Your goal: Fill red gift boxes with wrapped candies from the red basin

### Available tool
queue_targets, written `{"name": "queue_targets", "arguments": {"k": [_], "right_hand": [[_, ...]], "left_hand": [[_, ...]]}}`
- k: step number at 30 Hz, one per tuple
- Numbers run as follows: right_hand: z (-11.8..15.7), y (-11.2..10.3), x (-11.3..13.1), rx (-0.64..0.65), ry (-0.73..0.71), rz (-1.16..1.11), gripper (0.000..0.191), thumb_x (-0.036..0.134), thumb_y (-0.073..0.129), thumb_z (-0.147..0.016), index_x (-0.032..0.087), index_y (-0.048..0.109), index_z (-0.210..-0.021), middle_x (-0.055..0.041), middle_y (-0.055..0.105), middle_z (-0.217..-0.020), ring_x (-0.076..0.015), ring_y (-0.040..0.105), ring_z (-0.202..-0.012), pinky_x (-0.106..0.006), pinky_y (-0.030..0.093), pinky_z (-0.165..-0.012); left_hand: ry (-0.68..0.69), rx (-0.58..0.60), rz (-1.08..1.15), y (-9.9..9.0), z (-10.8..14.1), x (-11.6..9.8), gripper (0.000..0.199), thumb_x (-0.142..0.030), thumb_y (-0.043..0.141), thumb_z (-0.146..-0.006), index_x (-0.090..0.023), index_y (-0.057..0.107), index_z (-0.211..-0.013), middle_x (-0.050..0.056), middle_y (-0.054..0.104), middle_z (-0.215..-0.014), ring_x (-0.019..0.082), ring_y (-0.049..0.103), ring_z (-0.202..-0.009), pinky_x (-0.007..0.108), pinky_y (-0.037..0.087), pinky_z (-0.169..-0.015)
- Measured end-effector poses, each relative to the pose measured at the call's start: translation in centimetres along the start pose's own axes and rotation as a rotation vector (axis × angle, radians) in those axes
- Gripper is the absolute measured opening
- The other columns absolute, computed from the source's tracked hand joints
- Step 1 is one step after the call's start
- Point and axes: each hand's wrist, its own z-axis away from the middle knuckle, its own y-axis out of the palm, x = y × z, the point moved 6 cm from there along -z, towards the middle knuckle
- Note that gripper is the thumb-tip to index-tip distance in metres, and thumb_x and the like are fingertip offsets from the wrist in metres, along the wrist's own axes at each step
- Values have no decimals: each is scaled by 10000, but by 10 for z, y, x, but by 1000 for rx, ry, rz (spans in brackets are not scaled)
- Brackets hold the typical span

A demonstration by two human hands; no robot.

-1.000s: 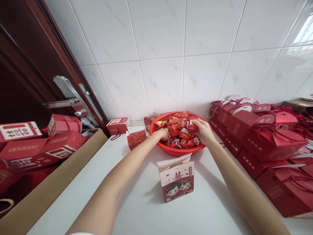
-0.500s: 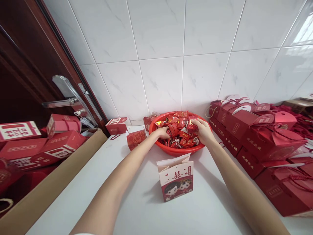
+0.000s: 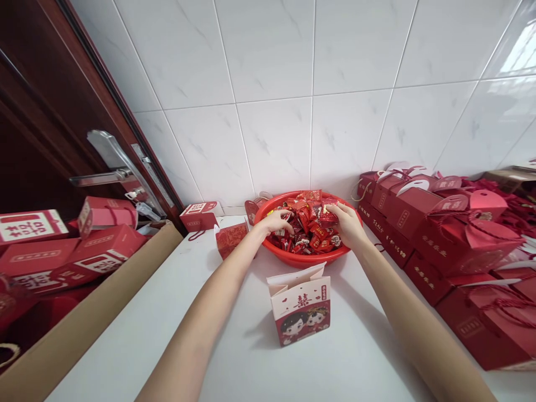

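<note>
In the head view, a red basin (image 3: 301, 259) of wrapped sweets (image 3: 320, 233) sits on the white counter (image 3: 234, 357) near the tiled wall; the left hand (image 3: 276, 221) is at the basin's left side, over the sweets, fingers loosely curved with a gap to the thumb; whether it grips anything I cannot tell; the right hand (image 3: 348, 223), at the right side, is closed around red packets (image 3: 325, 213), their number unclear; a printed carton (image 3: 301, 312) stands upright just in front of the basin, top open, between the forearms.

For good picking, the left fingertips should reach down between the wrappers and lift by the body of a sweet, not a twisted end; the right hand is best kept gently cupped, so that nothing slips or crushes; both forearms should keep clear of the carton, which looks light enough to tip.
</note>
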Motion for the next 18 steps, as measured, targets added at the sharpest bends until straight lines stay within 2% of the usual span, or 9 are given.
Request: {"name": "queue_targets", "arguments": {"k": [7, 10, 13, 18], "right_hand": [[-1, -1, -1, 7, -13, 1, 282, 430, 814, -581, 232, 628, -655, 5, 676, -679, -187, 608, -652, -296, 513, -577], [-1, -1, -1, 1, -10, 5, 285, 429, 823, -571, 233, 631, -648, 2, 680, -676, -188, 606, -646, -295, 509, -571], [0, -1, 0, -3, -7, 25, 291, 438, 825, -570, 238, 625, -640, -1, 685, -673, -199, 615, -651, -305, 514, -579], [0, 0, 0, -8, 0, 12, 290, 442, 821, -566, 237, 633, -648, -6, 703, -699, -212, 634, -681, -309, 512, -587]], "left_hand": [[5, 53, 395, 0, 14, -11, 754, -109, 758, -565, -234, 600, -1292, 43, 725, -1154, 230, 691, -1054, 290, 582, -834], [95, 58, 507, -2, 18, -18, 738, -128, 763, -594, -230, 585, -1303, 38, 709, -1188, 214, 700, -1024, 296, 585, -849], [176, 52, 515, -4, 19, -22, 737, -150, 759, -645, -236, 554, -1348, 39, 697, -1225, 209, 705, -1021, 322, 576, -903], [164, 59, 474, -2, 18, -21, 779, -225, 778, -721, -243, 480, -1440, 48, 734, -1115, 226, 704, -1055, 365, 559, -952]]}}
